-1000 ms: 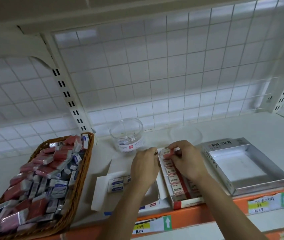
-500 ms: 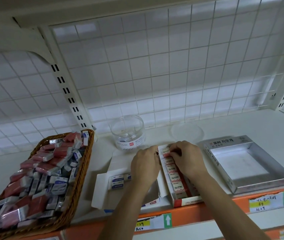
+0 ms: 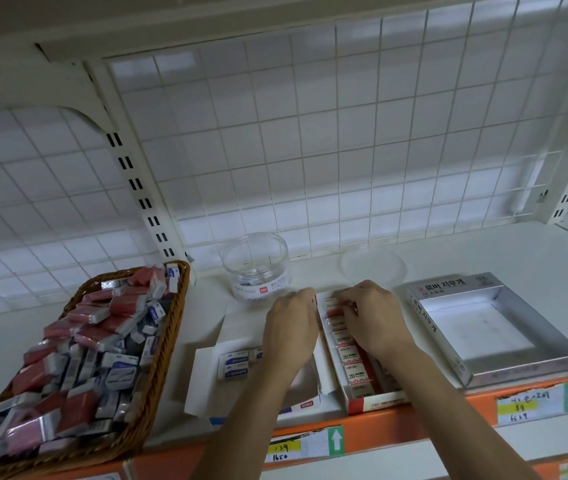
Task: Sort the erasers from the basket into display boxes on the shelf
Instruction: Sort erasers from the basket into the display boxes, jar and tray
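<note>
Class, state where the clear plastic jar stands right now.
In the head view, the clear jar stands at the back of the shelf, left of centre, between the wicker basket on its left and a flat clear lid on its right.

A brown wicker basket (image 3: 171, 327) at the shelf's (image 3: 483, 258) left is heaped with red and blue-white wrapped erasers (image 3: 78, 358). A white display box (image 3: 203, 386) holds two blue ones (image 3: 235, 365); the narrow red box (image 3: 362, 405) beside it holds a row of 2B erasers (image 3: 351, 356); the silver box (image 3: 431, 323) sits at the right.
</note>
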A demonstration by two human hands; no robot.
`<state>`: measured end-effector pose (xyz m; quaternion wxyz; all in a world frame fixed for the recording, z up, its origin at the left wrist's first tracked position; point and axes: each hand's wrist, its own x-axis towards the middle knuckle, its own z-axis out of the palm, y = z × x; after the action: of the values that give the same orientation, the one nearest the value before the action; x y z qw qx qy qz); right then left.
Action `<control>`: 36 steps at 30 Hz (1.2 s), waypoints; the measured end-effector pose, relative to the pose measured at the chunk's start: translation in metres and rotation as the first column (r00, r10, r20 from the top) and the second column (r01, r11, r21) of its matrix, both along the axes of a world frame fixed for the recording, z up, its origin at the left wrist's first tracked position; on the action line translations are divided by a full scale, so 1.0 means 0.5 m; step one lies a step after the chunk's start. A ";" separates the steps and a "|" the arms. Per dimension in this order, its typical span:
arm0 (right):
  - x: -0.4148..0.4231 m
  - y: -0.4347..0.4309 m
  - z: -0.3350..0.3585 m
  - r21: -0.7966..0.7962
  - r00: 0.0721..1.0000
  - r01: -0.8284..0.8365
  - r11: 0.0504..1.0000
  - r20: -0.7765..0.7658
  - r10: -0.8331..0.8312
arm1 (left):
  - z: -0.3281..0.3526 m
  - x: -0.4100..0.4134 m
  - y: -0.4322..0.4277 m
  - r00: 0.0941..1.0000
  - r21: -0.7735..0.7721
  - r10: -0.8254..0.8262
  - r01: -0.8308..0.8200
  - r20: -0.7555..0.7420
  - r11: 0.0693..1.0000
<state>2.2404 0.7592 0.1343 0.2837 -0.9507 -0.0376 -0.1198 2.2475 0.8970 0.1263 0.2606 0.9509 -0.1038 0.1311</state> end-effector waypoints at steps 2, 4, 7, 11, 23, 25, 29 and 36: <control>-0.006 0.008 0.016 0.010 0.999 -0.010 1.000 0.049 0.009 | 0.012 0.000 0.007 1.000 -0.036 0.015 -0.014 0.017 0.999; -0.010 0.023 0.041 0.053 0.995 -0.053 0.997 0.085 0.048 | 0.026 -0.002 0.018 0.998 -0.023 0.037 -0.036 0.049 0.999; -0.011 0.064 0.076 0.073 0.987 -0.143 0.987 0.090 0.137 | 0.049 -0.008 0.046 0.992 0.004 0.069 -0.069 0.102 0.998; -0.010 0.136 0.094 0.071 0.965 -0.226 0.971 0.148 0.214 | 0.080 -0.024 0.102 0.969 0.076 0.149 -0.167 0.194 0.983; -0.037 0.356 0.115 -0.034 0.850 -0.517 0.855 0.093 0.518 | 0.109 -0.090 0.307 0.890 0.257 0.429 -0.455 0.155 0.852; -0.040 0.391 0.113 -0.017 0.835 -0.545 0.838 0.077 0.545 | 0.113 -0.106 0.337 0.849 0.285 0.509 -0.527 0.141 0.800; -0.052 0.441 0.108 -0.067 0.824 -0.566 0.822 -0.068 0.562 | 0.104 -0.136 0.376 0.751 0.377 0.657 -0.631 0.073 0.678; -0.059 0.472 0.119 -0.198 0.874 -0.477 0.857 -0.207 0.439 | 0.094 -0.132 0.377 0.733 0.367 0.680 -0.641 0.029 0.674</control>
<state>2.2107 0.9953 0.1939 0.1878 -0.9479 -0.2555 0.0307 2.1816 1.0858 0.1732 0.0259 0.9599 0.2398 0.1431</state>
